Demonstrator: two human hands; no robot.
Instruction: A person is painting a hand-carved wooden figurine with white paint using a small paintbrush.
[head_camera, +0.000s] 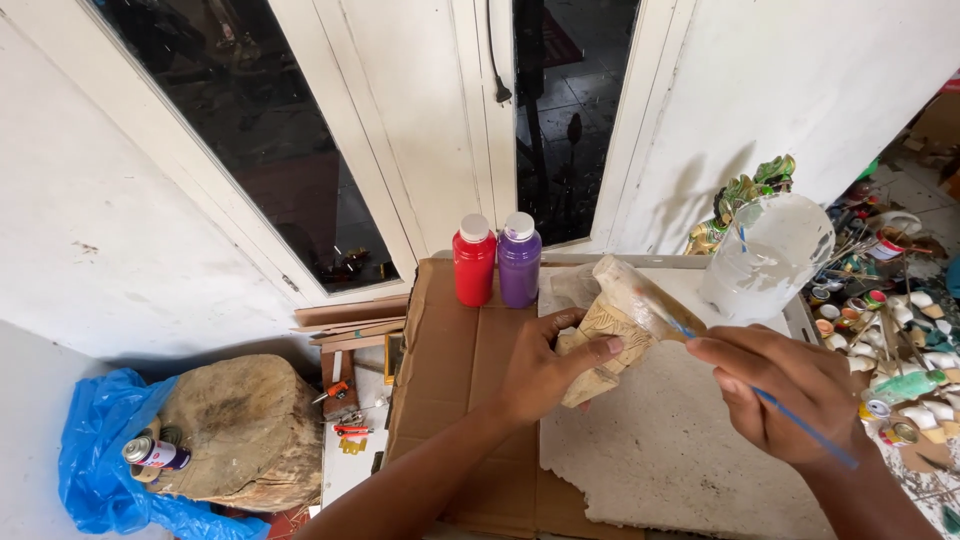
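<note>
Carved wooden figure (603, 345) gripped in left hand (545, 375) over white board's (660, 450) far edge, tilted for access. Thin blue-handled brush (760, 395) pinched in right hand (790, 400), tip on carving.

My left hand (545, 375) covers the lower part of the wooden carving (605, 340). The brush (760, 395) tip is blurred against the wood. My right hand (790, 400) hides the middle of its handle.
</note>
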